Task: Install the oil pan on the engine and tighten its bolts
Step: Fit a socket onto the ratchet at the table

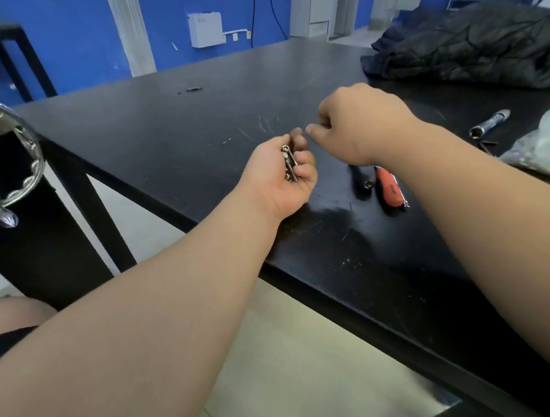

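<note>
Several bolts [288,165] lie in the upturned left grip [280,178], its fingers curled round them, over the bench [172,135] near its front edge. Their long axes run roughly front to back. The right grip [355,121], fingers curled, hovers just beyond; whether it pinches anything cannot be told.

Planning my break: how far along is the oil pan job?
Early: no pan is in view. The left hand cups several bolts; the right hand, fingers curled, hovers beside it. Left to do: mounting the pan and tightening; the socket wrench lies on the table.
</note>
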A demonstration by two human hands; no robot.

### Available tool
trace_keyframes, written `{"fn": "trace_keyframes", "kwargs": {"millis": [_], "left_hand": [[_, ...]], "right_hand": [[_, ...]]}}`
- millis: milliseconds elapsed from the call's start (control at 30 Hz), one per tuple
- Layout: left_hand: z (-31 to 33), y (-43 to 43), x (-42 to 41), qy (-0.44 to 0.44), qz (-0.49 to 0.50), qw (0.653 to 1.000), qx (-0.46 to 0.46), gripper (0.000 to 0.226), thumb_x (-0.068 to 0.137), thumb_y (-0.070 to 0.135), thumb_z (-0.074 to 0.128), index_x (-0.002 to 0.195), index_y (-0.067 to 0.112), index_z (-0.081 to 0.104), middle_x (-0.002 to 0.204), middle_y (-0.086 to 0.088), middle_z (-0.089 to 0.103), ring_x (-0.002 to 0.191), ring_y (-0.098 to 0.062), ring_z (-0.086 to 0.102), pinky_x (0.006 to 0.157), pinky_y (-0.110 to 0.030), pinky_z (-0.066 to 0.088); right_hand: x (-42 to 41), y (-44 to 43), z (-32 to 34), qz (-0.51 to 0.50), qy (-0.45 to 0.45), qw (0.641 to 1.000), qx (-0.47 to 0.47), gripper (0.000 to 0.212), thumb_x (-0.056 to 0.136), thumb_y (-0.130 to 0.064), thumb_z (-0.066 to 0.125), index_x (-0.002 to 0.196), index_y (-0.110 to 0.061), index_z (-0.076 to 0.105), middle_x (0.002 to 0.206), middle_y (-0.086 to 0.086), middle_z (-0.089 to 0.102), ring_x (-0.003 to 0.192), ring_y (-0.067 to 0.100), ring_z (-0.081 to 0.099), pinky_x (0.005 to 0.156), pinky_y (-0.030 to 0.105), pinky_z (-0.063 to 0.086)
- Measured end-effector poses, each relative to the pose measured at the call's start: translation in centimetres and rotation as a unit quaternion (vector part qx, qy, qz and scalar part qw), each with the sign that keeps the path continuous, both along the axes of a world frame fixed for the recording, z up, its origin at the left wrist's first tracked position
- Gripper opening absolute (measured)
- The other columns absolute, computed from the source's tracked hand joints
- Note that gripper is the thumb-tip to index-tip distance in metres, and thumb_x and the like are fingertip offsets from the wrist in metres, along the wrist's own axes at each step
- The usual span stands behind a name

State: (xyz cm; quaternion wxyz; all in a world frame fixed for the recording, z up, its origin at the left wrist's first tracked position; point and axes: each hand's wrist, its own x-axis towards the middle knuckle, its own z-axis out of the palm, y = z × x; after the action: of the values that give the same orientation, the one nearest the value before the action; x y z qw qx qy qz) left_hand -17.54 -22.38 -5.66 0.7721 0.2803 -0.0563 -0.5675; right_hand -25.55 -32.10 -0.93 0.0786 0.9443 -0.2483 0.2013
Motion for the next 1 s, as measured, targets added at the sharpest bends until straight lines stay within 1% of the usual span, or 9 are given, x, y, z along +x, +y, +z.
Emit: {"fn": "trace_keyframes", "kwargs": {"millis": [67, 167, 300, 433, 533, 667, 800, 900, 1000], "left_hand": [[0.0, 0.0, 0.0, 0.002, -0.002, 1.000, -0.003, 0.030, 0.103, 0.020, 0.033, 0.080, 0.013, 0.051, 0.057, 0.005, 0.052, 0.040, -0.006, 0.046, 0.030, -0.014, 0.031], [-0.3, 0.2, 0.0, 0.017, -0.003, 1.000, -0.009, 0.026, 0.103, 0.019, 0.033, 0.082, 0.011, 0.048, 0.050, 0.007, 0.043, 0.044, -0.006, 0.045, 0.030, -0.014, 0.029], [-0.7, 1.1, 0.6, 0.032, -0.015, 0.999, -0.027, 0.031, 0.104, 0.027, 0.032, 0.080, 0.014, 0.048, 0.042, 0.009, 0.033, 0.032, -0.006, 0.033, 0.025, -0.015, 0.019], [-0.8, 1.8, 1.0, 0.019, -0.022, 0.999, -0.025, 0.043, 0.102, 0.043, 0.033, 0.073, 0.018, 0.053, 0.042, 0.009, 0.029, 0.032, -0.006, 0.027, 0.025, -0.018, 0.017], [-0.6, 2.1, 2.6, 0.001, -0.017, 1.000, -0.001, 0.047, 0.098, 0.049, 0.039, 0.061, 0.021, 0.045, 0.043, 0.009, 0.027, 0.034, -0.008, 0.027, 0.028, -0.016, 0.016], [-0.5, 2.5, 7.8, -0.023, 0.003, 0.999, 0.047, 0.053, 0.098, 0.049, 0.039, 0.054, 0.022, 0.033, 0.049, 0.007, 0.032, 0.045, -0.011, 0.037, 0.033, -0.016, 0.019], [-0.5, 2.2, 12.8, 0.006, -0.004, 0.998, 0.062, 0.055, 0.099, 0.048, 0.039, 0.052, 0.021, 0.031, 0.049, 0.007, 0.031, 0.041, -0.009, 0.034, 0.031, -0.017, 0.017], [-0.2, 1.0, 15.5, -0.034, -0.018, 0.997, 0.061, 0.048, 0.100, 0.044, 0.037, 0.059, 0.022, 0.042, 0.046, 0.009, 0.025, 0.032, -0.006, 0.024, 0.025, -0.017, 0.013], [0.3, -1.1, 17.2, -0.073, -0.036, 0.995, 0.057, 0.035, 0.102, 0.039, 0.036, 0.076, 0.022, 0.053, 0.046, 0.010, 0.027, 0.032, -0.004, 0.024, 0.025, -0.016, 0.013]], "right_hand": [[0.0, 0.0, -0.1, -0.005, 0.006, 1.000, -0.002, 0.028, 0.088, -0.045, 0.047, 0.078, -0.021, 0.059, 0.077, 0.004, 0.049, 0.074, 0.030, 0.049, 0.064, 0.032, 0.038], [0.0, 0.1, -0.4, -0.002, 0.010, 1.000, -0.009, 0.027, 0.089, -0.044, 0.047, 0.078, -0.022, 0.058, 0.077, 0.004, 0.049, 0.073, 0.029, 0.049, 0.064, 0.032, 0.038], [0.5, 0.9, -1.2, 0.010, -0.011, 0.999, -0.029, 0.029, 0.088, -0.041, 0.045, 0.077, -0.017, 0.058, 0.074, 0.005, 0.052, 0.069, 0.031, 0.051, 0.059, 0.033, 0.037], [0.2, 1.1, -2.1, -0.014, -0.043, 0.998, -0.052, 0.028, 0.091, -0.040, 0.044, 0.076, -0.017, 0.050, 0.072, 0.007, 0.052, 0.070, 0.033, 0.053, 0.058, 0.033, 0.033], [-0.2, 1.4, -3.1, -0.017, -0.061, 0.996, -0.061, 0.030, 0.093, -0.037, 0.045, 0.076, -0.013, 0.050, 0.072, 0.009, 0.057, 0.070, 0.036, 0.058, 0.055, 0.032, 0.032], [0.5, 4.0, -3.8, -0.037, -0.042, 0.998, 0.001, 0.029, 0.093, -0.036, 0.046, 0.083, -0.012, 0.057, 0.081, 0.006, 0.064, 0.077, 0.034, 0.062, 0.060, 0.037, 0.045], [2.7, 8.7, -5.2, -0.021, -0.097, 0.978, 0.183, 0.021, 0.086, -0.045, 0.045, 0.079, -0.029, 0.055, 0.070, -0.010, 0.060, 0.076, 0.024, 0.061, 0.068, 0.036, 0.049], [4.0, 8.7, -4.5, 0.030, -0.098, 0.981, 0.163, 0.023, 0.084, -0.048, 0.044, 0.084, -0.030, 0.059, 0.070, -0.017, 0.056, 0.067, 0.016, 0.059, 0.062, 0.032, 0.048], [4.5, 7.1, -4.0, 0.025, -0.080, 0.980, 0.178, 0.016, 0.087, -0.036, 0.056, 0.089, -0.024, 0.066, 0.077, -0.013, 0.063, 0.067, 0.018, 0.061, 0.063, 0.036, 0.051]]}}
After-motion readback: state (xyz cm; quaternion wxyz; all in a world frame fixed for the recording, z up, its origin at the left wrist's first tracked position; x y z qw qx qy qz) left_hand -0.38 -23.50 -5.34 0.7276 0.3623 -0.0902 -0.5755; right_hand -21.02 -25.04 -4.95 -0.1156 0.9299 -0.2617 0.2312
